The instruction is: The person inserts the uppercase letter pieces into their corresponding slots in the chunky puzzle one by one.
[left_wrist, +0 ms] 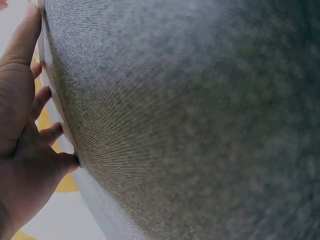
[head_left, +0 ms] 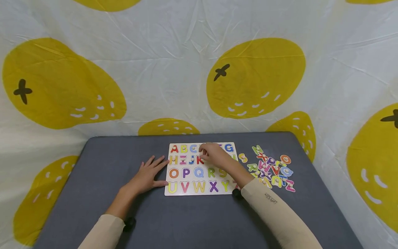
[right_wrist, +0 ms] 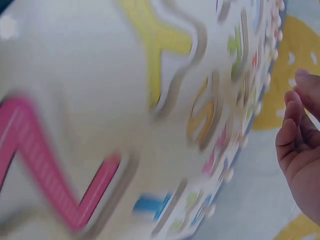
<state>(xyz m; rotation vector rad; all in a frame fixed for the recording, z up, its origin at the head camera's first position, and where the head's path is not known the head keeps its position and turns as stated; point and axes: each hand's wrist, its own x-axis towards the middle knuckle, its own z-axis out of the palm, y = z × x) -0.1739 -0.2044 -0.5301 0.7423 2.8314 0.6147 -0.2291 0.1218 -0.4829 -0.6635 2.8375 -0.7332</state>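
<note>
On the table lies a white alphabet board (head_left: 192, 180) with rows of coloured letters. My left hand (head_left: 148, 175) is flat with fingers spread, its fingertips and thumb at the board's left edge; the left wrist view shows the fingers (left_wrist: 37, 102) along that edge. My right hand (head_left: 214, 154) hovers over the upper middle of the board, hiding some top-row letters. Its fingertips are just above the red K (head_left: 198, 160). In the right wrist view its thumb and fingers (right_wrist: 290, 132) are loosely bent, and no piece shows between them.
Right of the board, several loose letter pieces lie in a heap, with an orange O (head_left: 285, 159) and a pink piece (head_left: 290, 185) at its edge. An orange S piece (head_left: 243, 158) lies nearer the board. Behind the grey table (head_left: 199, 221) hangs a lemon-print cloth (head_left: 161, 86).
</note>
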